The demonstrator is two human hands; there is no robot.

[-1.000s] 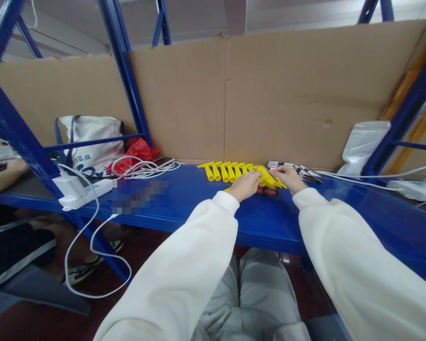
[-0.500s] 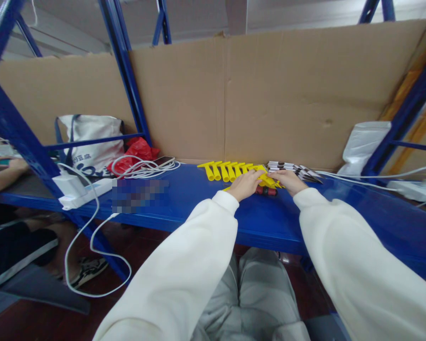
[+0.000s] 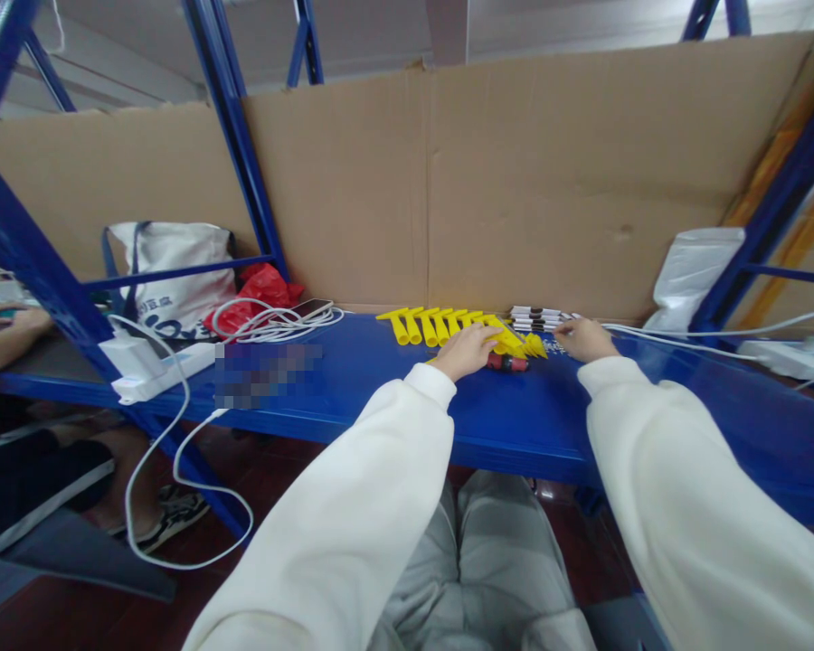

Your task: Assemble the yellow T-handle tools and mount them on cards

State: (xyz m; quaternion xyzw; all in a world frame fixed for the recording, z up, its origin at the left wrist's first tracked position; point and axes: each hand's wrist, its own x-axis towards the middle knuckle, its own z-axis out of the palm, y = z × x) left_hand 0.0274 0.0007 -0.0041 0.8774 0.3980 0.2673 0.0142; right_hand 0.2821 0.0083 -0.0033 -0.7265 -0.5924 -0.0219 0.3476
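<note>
Several yellow T-shaped tube pieces (image 3: 426,327) lie in a row on the blue table. At the row's right end, my left hand (image 3: 471,351) has its fingers closed over one yellow tube piece (image 3: 509,338). More small yellow parts (image 3: 534,345) lie just right of it. A dark red and black cylindrical object (image 3: 507,363) rests in front of these, its kind unclear. My right hand (image 3: 589,340) is apart from the left, fingertips pinched together above small white bits (image 3: 554,346); anything between them is too small to name. White and dark strips (image 3: 535,318) lie stacked behind.
A cardboard panel (image 3: 515,181) stands along the back. To the left are coiled white cables (image 3: 271,321), a power strip (image 3: 169,369), a red plastic bag (image 3: 266,286) and a cloth bag (image 3: 183,271). A white pouch (image 3: 695,276) leans at right. Another person's arm (image 3: 10,342) shows far left.
My right hand has left the yellow piece and moved right, to the small white bits, its fingertips now pinched. My left hand has stayed at the yellow piece.
</note>
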